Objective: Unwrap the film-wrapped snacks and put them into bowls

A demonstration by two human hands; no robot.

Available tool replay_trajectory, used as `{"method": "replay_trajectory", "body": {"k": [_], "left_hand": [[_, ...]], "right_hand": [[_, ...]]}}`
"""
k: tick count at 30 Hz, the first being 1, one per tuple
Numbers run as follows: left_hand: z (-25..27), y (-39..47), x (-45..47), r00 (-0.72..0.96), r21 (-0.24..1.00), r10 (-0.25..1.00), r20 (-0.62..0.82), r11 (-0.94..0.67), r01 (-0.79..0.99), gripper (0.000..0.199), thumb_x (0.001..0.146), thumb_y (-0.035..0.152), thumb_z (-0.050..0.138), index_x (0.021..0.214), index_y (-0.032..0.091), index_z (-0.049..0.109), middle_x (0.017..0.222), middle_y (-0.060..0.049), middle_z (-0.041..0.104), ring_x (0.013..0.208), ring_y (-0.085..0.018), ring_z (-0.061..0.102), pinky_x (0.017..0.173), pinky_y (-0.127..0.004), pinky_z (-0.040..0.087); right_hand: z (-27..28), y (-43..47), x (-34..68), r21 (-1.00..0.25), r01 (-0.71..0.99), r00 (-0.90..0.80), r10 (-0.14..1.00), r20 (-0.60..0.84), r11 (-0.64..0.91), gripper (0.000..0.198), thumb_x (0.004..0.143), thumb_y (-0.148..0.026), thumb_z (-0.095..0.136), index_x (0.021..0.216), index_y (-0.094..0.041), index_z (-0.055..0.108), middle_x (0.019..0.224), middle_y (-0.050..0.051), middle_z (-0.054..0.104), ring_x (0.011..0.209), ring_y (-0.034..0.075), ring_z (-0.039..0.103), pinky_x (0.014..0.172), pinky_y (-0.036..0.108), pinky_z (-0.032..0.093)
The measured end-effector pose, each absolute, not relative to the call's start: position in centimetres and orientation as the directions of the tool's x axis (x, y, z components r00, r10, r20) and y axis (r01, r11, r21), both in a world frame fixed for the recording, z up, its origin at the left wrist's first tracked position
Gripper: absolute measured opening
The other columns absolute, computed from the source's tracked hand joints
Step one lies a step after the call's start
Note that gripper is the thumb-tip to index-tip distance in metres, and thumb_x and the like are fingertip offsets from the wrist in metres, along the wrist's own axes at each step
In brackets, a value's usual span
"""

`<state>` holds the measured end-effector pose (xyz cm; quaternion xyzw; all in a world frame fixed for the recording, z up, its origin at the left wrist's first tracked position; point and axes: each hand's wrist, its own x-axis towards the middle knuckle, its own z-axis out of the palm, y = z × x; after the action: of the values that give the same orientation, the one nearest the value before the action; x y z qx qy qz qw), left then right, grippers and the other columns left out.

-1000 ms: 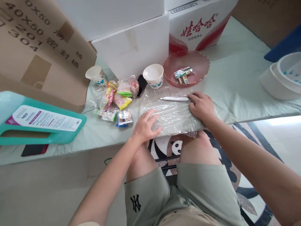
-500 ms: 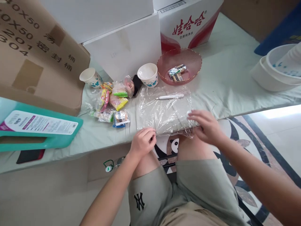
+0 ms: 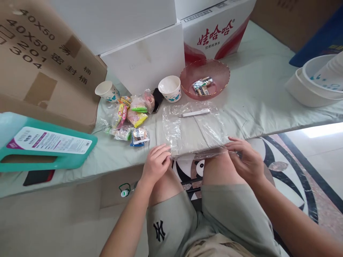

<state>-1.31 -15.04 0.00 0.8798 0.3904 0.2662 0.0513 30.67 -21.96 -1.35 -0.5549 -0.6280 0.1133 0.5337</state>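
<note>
A clear plastic bag lies flat at the table's front edge, its near side hanging slightly over. My left hand pinches its near left corner. At the near right corner, my right hand grips the film between thumb and fingers. On the bag's far part rests a white pen-like utility knife. Left of the bag sit several small wrapped snacks, with a blue-and-white packet closest to my left hand.
Behind the bag stand a paper bowl, a pink glass bowl holding small packets, and a dark phone. A paper cup, a teal jug and cartons stand left and behind. White tubs are at right.
My right hand has moved right and closed on the bag's corner. My left hand has shifted slightly left. The bag's near edge is now drawn straighter and wider between them.
</note>
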Motion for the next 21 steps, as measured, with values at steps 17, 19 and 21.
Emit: {"method": "replay_trajectory", "body": {"k": [17,19,21], "left_hand": [[2.0,-15.2,-1.7,0.341,0.458,0.72,0.605,-0.665,0.589,0.016,0.087,0.007,0.057,0.088,0.02,0.066,0.083,-0.003,0.074,0.092,-0.02,0.074,0.084,-0.034,0.061],[2.4,-15.4,-1.8,0.32,0.476,0.718,0.619,-0.666,0.574,0.016,0.087,0.007,0.058,0.089,0.02,0.067,0.083,-0.003,0.074,0.092,-0.02,0.074,0.084,-0.035,0.061],[2.8,-15.8,-2.0,0.305,0.491,0.714,0.631,-0.671,0.555,0.017,0.086,0.006,0.059,0.09,0.02,0.067,0.084,-0.003,0.074,0.091,-0.02,0.074,0.084,-0.036,0.061]], "right_hand": [[-1.6,-22.2,31.2,-0.679,0.63,0.144,0.802,0.579,0.377,0.019,0.084,-0.009,0.065,0.089,-0.026,0.07,0.088,0.003,0.074,0.098,0.025,0.073,0.092,0.046,0.061],[-1.7,-22.2,31.3,-0.686,0.621,0.142,0.806,0.575,0.379,0.019,0.084,-0.008,0.065,0.089,-0.026,0.069,0.09,0.003,0.075,0.101,0.026,0.073,0.094,0.048,0.06],[-1.5,-22.4,31.4,-0.69,0.602,0.133,0.802,0.582,0.401,0.021,0.083,-0.007,0.064,0.09,-0.026,0.069,0.091,0.003,0.076,0.104,0.027,0.073,0.096,0.049,0.059]]}}
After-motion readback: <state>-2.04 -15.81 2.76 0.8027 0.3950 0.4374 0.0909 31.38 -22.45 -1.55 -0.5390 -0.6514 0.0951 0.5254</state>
